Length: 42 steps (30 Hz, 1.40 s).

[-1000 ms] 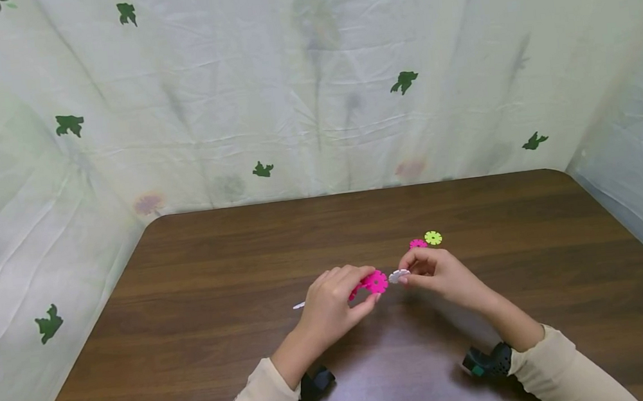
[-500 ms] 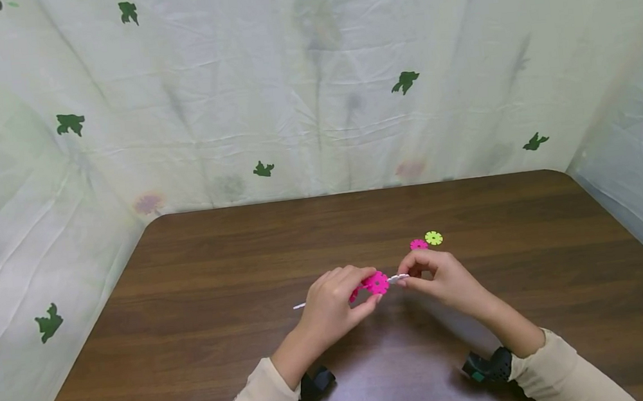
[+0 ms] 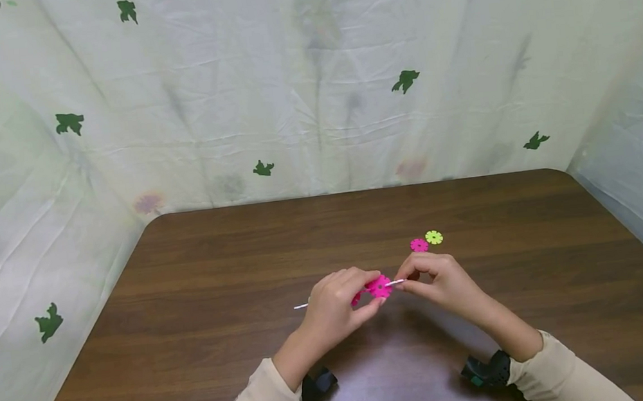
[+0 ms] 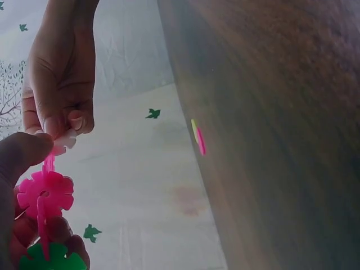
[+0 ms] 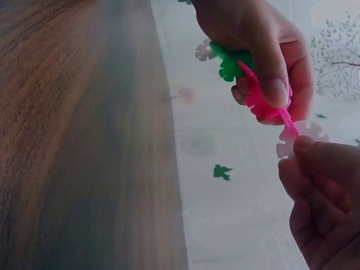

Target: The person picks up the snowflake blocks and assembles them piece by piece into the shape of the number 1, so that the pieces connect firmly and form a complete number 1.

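My left hand [image 3: 336, 302] grips a chain of slotted flower-shaped discs above the table. In the right wrist view its far end is a white disc [image 5: 203, 50], followed by green discs [image 5: 229, 66] and pink discs [image 5: 264, 104]. Between thumb and fingers, my right hand [image 3: 444, 284] pinches another white disc [image 5: 309, 135]. This disc stands edge-on in the head view and meets the rim of the end pink disc [image 3: 379, 286]. How deep the slots sit in each other is hard to tell. The left fingers cover much of the chain.
Beyond my right hand, a loose pink disc [image 3: 419, 245] and a yellow-green disc [image 3: 433, 237] lie side by side on the brown wooden table [image 3: 233, 254]. A pale cloth [image 3: 288, 100] with green leaf shapes hangs behind the table's far edge. Both wrists carry black cameras.
My right hand has moved slightly left, bringing its white disc from just apart to contact with the pink disc. That disc has turned from slanted to edge-on. The left hand is almost still.
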{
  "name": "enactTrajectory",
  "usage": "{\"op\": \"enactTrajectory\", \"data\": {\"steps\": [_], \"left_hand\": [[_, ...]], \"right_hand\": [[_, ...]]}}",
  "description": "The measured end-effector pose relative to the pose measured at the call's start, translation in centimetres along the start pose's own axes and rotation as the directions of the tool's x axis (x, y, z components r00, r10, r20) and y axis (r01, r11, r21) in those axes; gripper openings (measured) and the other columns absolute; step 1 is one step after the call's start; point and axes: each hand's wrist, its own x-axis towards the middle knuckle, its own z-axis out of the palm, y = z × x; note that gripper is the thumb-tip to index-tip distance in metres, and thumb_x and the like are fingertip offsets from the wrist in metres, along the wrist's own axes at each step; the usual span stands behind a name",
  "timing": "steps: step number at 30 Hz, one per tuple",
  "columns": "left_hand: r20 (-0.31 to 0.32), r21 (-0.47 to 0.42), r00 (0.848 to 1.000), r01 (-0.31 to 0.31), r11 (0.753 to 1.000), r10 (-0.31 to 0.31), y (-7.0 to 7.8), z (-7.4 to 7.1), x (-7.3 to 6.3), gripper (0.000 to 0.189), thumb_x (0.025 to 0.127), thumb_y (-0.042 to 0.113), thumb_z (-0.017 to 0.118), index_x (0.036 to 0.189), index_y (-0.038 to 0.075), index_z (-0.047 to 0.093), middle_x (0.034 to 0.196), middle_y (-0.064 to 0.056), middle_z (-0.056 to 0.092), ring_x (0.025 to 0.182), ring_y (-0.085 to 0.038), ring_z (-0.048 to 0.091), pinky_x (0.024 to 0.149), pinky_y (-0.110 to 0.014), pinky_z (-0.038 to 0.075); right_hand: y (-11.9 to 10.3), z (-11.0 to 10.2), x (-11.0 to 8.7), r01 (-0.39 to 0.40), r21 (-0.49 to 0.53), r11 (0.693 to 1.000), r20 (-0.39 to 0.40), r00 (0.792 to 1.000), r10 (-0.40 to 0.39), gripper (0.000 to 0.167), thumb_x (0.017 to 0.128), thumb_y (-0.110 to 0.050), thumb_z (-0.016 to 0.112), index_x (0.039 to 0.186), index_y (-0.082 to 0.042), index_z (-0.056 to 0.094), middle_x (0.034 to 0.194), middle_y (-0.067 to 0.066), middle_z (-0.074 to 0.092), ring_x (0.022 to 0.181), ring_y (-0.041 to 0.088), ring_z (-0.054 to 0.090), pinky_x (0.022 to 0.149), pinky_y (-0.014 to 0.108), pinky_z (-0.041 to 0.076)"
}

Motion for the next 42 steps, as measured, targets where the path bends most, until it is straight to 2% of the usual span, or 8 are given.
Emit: {"op": "enactTrajectory", "data": {"steps": [4, 8, 12, 18, 25, 34, 38, 42], "left_hand": [[0.005, -0.006, 1.000, 0.011, 1.000, -0.011, -0.1, -0.2, 0.1, 0.029, 0.071, 0.021, 0.073, 0.096, 0.008, 0.066, 0.077, 0.006, 0.060, 0.058, -0.003, 0.045, 0.055, -0.014, 0.037], [0.009, -0.013, 1.000, 0.019, 1.000, -0.019, -0.2, -0.4, 0.1, 0.030, 0.071, 0.023, 0.074, 0.097, 0.009, 0.066, 0.077, 0.007, 0.060, 0.058, -0.003, 0.044, 0.055, -0.016, 0.036], [0.019, -0.005, 1.000, 0.019, 1.000, -0.019, -0.3, -0.5, 0.1, 0.030, 0.072, 0.024, 0.073, 0.097, 0.009, 0.067, 0.080, 0.006, 0.062, 0.063, -0.004, 0.048, 0.058, -0.018, 0.038], [0.044, 0.002, 0.999, 0.022, 1.000, -0.022, -0.5, -0.4, 0.0, 0.030, 0.073, 0.023, 0.072, 0.099, 0.008, 0.067, 0.086, 0.003, 0.066, 0.076, -0.009, 0.059, 0.072, -0.023, 0.042], [0.075, -0.029, 0.996, 0.058, 0.998, -0.056, -0.5, -0.4, 0.0, 0.029, 0.076, 0.021, 0.070, 0.101, 0.007, 0.067, 0.092, 0.001, 0.067, 0.081, -0.009, 0.061, 0.080, -0.026, 0.040], [0.120, -0.152, 0.990, 0.096, 0.984, -0.078, 0.0, -0.4, 0.1, 0.032, 0.079, 0.013, 0.067, 0.110, 0.007, 0.061, 0.106, 0.001, 0.061, 0.092, -0.008, 0.056, 0.084, -0.027, 0.038], [0.130, -0.144, 0.989, 0.084, 0.986, -0.065, 0.2, -0.3, 0.1, 0.034, 0.079, 0.018, 0.068, 0.111, 0.008, 0.060, 0.104, 0.003, 0.061, 0.091, -0.007, 0.056, 0.082, -0.025, 0.037], [0.108, -0.076, 0.993, 0.046, 0.996, -0.038, 0.3, -0.1, 0.0, 0.039, 0.076, 0.023, 0.072, 0.111, 0.009, 0.059, 0.097, 0.003, 0.062, 0.085, -0.007, 0.056, 0.079, -0.025, 0.037]], "right_hand": [[-0.2, -0.1, 0.1, -0.021, -0.002, 1.000, 0.012, 1.000, 0.021, 0.020, 0.067, 0.014, 0.069, 0.076, -0.002, 0.061, 0.072, 0.005, 0.061, 0.065, 0.014, 0.054, 0.060, 0.021, 0.045], [-0.5, -0.5, 0.1, -0.084, 0.048, 0.995, 0.055, 0.995, 0.081, 0.019, 0.070, 0.014, 0.067, 0.080, -0.001, 0.062, 0.074, 0.006, 0.062, 0.067, 0.013, 0.056, 0.060, 0.026, 0.048], [-0.4, -0.7, 0.0, -0.093, 0.074, 0.993, 0.071, 0.994, 0.088, 0.018, 0.072, 0.015, 0.065, 0.084, 0.002, 0.062, 0.076, 0.009, 0.062, 0.068, 0.016, 0.058, 0.061, 0.031, 0.050], [-0.2, -0.5, -0.1, -0.082, 0.038, 0.996, 0.048, 0.996, 0.080, 0.019, 0.071, 0.015, 0.065, 0.084, 0.001, 0.062, 0.076, 0.008, 0.061, 0.066, 0.014, 0.057, 0.059, 0.029, 0.050], [-0.2, -0.2, -0.2, -0.167, 0.085, 0.982, 0.047, 0.985, 0.164, 0.012, 0.076, 0.010, 0.064, 0.085, 0.002, 0.061, 0.074, 0.012, 0.061, 0.063, 0.021, 0.060, 0.057, 0.028, 0.051], [2.6, 0.4, -1.2, -0.282, 0.272, 0.920, 0.084, 0.959, 0.270, 0.008, 0.081, 0.004, 0.061, 0.089, 0.004, 0.059, 0.072, 0.011, 0.061, 0.060, 0.023, 0.061, 0.058, 0.037, 0.051], [2.6, 0.6, -1.2, -0.327, 0.328, 0.886, 0.104, 0.945, 0.310, 0.008, 0.082, 0.003, 0.061, 0.089, 0.007, 0.059, 0.070, 0.013, 0.060, 0.060, 0.027, 0.061, 0.059, 0.038, 0.051], [2.5, 0.9, -1.3, -0.384, 0.369, 0.847, 0.121, 0.923, 0.366, 0.011, 0.082, 0.001, 0.061, 0.089, 0.009, 0.058, 0.069, 0.013, 0.060, 0.060, 0.027, 0.062, 0.060, 0.038, 0.051]]}}
